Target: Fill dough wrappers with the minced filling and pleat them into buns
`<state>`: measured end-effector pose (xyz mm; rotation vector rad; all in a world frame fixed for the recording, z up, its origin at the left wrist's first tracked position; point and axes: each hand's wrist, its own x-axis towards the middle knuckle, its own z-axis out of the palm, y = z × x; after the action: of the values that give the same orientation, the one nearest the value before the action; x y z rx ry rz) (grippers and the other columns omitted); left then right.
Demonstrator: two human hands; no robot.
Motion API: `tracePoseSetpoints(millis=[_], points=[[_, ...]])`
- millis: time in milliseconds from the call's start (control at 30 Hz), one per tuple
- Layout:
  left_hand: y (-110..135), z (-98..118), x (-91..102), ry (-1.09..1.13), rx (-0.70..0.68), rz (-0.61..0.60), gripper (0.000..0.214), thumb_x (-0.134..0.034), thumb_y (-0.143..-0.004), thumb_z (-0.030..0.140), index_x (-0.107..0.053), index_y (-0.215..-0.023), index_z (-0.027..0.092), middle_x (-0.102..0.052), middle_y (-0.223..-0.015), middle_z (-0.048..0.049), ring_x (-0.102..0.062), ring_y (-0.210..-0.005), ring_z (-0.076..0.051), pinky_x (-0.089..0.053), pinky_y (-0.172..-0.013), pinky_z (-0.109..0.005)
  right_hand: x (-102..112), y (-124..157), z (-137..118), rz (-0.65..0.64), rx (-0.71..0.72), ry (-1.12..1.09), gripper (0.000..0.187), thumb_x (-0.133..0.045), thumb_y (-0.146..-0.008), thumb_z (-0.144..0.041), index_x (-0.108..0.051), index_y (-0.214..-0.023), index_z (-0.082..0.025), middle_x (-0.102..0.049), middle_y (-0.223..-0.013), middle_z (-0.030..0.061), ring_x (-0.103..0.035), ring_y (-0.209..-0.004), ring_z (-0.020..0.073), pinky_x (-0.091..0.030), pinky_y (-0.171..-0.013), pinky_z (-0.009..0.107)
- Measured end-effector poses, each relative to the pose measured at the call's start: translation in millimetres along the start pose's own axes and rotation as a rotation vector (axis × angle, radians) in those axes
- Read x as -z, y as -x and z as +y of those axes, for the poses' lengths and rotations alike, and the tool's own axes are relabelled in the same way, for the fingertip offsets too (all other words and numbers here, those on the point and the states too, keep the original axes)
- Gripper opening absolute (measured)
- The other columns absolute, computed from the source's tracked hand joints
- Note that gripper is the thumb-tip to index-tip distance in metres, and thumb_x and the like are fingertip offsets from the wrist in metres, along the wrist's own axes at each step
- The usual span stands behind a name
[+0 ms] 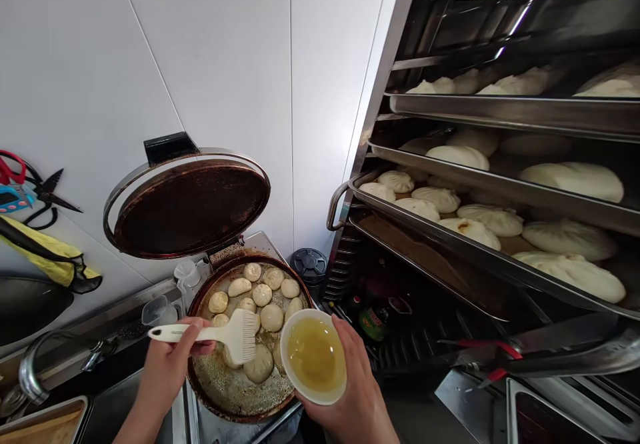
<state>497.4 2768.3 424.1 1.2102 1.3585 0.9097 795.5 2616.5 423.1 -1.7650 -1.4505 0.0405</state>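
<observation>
Right grip [353, 391] holds bowl of oil [315, 357].

White panelled walls [220, 64] beside a stainless steel tray rack [383, 77]

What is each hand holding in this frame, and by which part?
The left hand grips a white basting brush by its handle. The right hand supports a white bowl of yellow liquid from its underside and outer wall.
</observation>
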Motion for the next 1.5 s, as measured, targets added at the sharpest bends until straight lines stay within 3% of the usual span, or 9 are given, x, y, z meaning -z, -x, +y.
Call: tracePoseSetpoints(millis=[200, 333, 533, 667, 833, 967, 1100, 1300, 1500], points=[[-17, -51, 6.0, -0.251, 0.099, -0.028, 0.041, -0.068, -0.084, 0.055, -0.074, -0.097, 0.017, -0.081, -0.095, -0.0114, -0.079, -0.081, -0.029, -0.065, -0.074, -0.037, 18, -2, 10, 0.035, -0.009, 0.022, 0.097, -0.080, -0.074, -0.040, -0.031, -0.154, -0.016, -0.051, -0.146, 0.0216, -0.053, -0.136, 0.0393, -0.054, -0.110, 0.060], [-13, -35, -2.3, -0.359, 0.011, -0.037, 0.037, -0.063, -0.086, 0.054, -0.074, -0.091, 0.019, -0.080, -0.089, -0.0089, -0.078, -0.076, -0.027, -0.062, -0.078, -0.035, 23, 1, 14, 0.055, -0.076, 0.030, 0.098, -0.081, -0.074, -0.043, -0.030, -0.154, -0.018, -0.051, -0.147, 0.0207, -0.052, -0.137, 0.0397, -0.052, -0.112, 0.062], [-25, -8, -61.3, -0.295, -0.102, -0.157, 0.043, -0.063, -0.087, 0.058, -0.074, -0.097, 0.018, -0.080, -0.098, -0.0097, -0.078, -0.085, -0.025, -0.062, -0.077, -0.032, 18, 5, 21, 0.126, -0.061, 0.022, 0.101, -0.082, -0.070, -0.047, -0.033, -0.154, -0.018, -0.053, -0.145, 0.0214, -0.055, -0.132, 0.0434, -0.055, -0.105, 0.065], [-31, 17, -54.7, -0.237, -0.078, -0.102, 0.047, -0.067, -0.086, 0.058, -0.074, -0.097, 0.014, -0.079, -0.085, -0.0111, -0.078, -0.072, -0.026, -0.063, -0.070, -0.034, 19, 1, 16, 0.078, -0.064, 0.020, 0.100, -0.082, -0.072, -0.043, -0.030, -0.155, -0.018, -0.051, -0.146, 0.0219, -0.054, -0.134, 0.0427, -0.055, -0.107, 0.064], [10, 69, -23.4, 0.095, -0.160, 0.029, 0.048, -0.074, -0.083, 0.056, -0.074, -0.107, 0.015, -0.079, -0.104, -0.0088, -0.077, -0.081, -0.025, -0.065, -0.075, -0.035, 16, -2, 8, 0.026, -0.019, -0.021, 0.098, -0.080, -0.073, -0.036, -0.029, -0.155, -0.017, -0.049, -0.148, 0.0221, -0.051, -0.138, 0.0419, -0.054, -0.109, 0.062], [52, 88, -46.0, 0.148, -0.091, -0.092, 0.044, -0.076, -0.083, 0.055, -0.076, -0.100, 0.014, -0.078, -0.089, -0.0078, -0.074, -0.071, -0.023, -0.064, -0.065, -0.034, 0, -4, -1, 0.023, 0.072, -0.050, 0.101, -0.081, -0.072, -0.039, -0.029, -0.156, -0.017, -0.053, -0.146, 0.0220, -0.050, -0.139, 0.0433, -0.055, -0.107, 0.063], [75, 77, -58.9, 0.108, -0.059, -0.137, 0.043, -0.066, -0.091, 0.058, -0.073, -0.095, 0.016, -0.070, -0.068, -0.0035, -0.066, -0.060, -0.017, -0.057, -0.058, -0.027, -27, -7, -10, -0.061, 0.192, -0.151, 0.108, -0.081, -0.071, -0.050, -0.026, -0.158, -0.018, -0.052, -0.149, 0.0214, -0.050, -0.140, 0.0462, -0.056, -0.106, 0.063], [122, 56, -4.1, 0.030, -0.023, 0.198, 0.047, -0.066, -0.088, 0.063, -0.072, -0.084, 0.017, -0.062, -0.063, -0.0019, -0.057, -0.053, -0.013, -0.045, -0.046, -0.022, -78, -4, -46, -0.267, 0.372, -0.360, 0.111, -0.080, -0.074, -0.055, -0.017, -0.161, -0.025, -0.049, -0.152, 0.0205, -0.048, -0.142, 0.0484, -0.053, -0.108, 0.068], [204, 26, 64.5, 0.068, 0.139, 0.569, 0.059, -0.067, -0.085, 0.067, -0.069, -0.117, 0.017, -0.056, -0.056, 0.0026, -0.049, -0.049, -0.012, -0.038, -0.046, -0.022, -116, 22, -135, -0.483, 0.520, -0.576, 0.114, -0.080, -0.070, -0.057, -0.019, -0.161, -0.024, -0.047, -0.153, 0.0216, -0.049, -0.139, 0.0521, -0.052, -0.106, 0.075]])
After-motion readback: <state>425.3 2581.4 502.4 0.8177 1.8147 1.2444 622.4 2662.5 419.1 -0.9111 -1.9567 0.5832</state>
